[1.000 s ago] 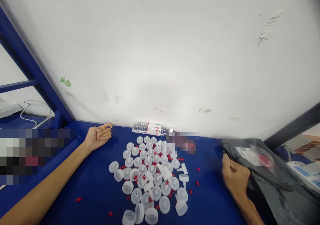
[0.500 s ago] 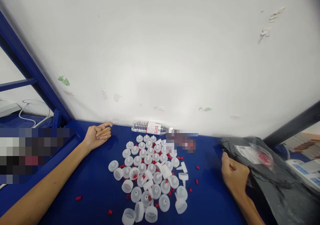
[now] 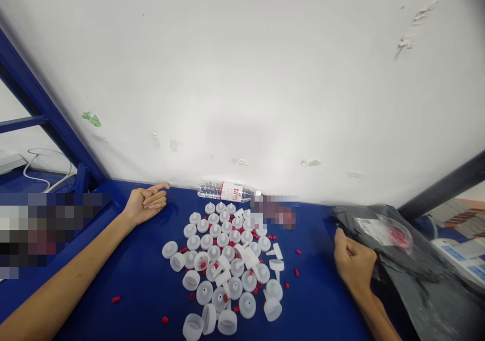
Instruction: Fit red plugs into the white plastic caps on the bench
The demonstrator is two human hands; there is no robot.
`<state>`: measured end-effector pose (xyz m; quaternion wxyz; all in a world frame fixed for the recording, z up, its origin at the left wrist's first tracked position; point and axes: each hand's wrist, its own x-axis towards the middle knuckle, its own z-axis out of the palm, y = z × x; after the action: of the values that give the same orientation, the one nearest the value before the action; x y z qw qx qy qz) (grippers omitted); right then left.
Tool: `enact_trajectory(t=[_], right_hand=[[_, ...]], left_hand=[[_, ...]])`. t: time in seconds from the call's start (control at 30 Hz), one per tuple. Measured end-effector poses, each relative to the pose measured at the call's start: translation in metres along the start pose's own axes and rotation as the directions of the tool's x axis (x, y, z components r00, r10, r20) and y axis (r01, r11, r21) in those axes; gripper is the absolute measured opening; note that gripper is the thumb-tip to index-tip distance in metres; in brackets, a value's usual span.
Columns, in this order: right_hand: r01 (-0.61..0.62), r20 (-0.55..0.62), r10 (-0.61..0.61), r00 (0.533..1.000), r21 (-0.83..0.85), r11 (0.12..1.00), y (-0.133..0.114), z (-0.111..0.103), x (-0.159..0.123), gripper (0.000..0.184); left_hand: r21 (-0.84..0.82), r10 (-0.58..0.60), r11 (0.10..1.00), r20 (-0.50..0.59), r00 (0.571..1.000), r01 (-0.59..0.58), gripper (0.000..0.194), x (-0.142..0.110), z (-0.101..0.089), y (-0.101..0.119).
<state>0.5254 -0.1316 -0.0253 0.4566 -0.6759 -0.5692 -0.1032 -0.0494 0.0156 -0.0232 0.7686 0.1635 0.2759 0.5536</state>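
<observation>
White plastic nozzle caps lie heaped on the blue table, several upright with the spout up and others tipped over. Small red tip caps are scattered among and around them. My left hand rests at the left of the heap, palm turned up, index finger stretched out and the other fingers loosely bent, with nothing in it. At the right, my right hand is closed in a fist at the edge of a dark grey plastic bag, seemingly gripping its edge; the fingertips are hidden.
A clear water bottle lies on its side against the white wall, beside a blurred-out patch. On the bag sits a clear packet with red pieces. Blue frame posts stand at left; a white device lies at far right.
The whole view has shifted slightly. Both hands keep their pose, and the caps, bottle and bag stay in place.
</observation>
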Motion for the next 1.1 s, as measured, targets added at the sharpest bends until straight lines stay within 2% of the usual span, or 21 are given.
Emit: enact_trajectory(t=[1.1], right_hand=[[0.014, 0.007, -0.014, 1.000, 0.001, 1.000, -0.002, -0.001, 0.001, 0.053]], left_hand=[[-0.035, 0.003, 0.999, -0.064, 0.998, -0.005, 0.026, -0.005, 0.015, -0.003]])
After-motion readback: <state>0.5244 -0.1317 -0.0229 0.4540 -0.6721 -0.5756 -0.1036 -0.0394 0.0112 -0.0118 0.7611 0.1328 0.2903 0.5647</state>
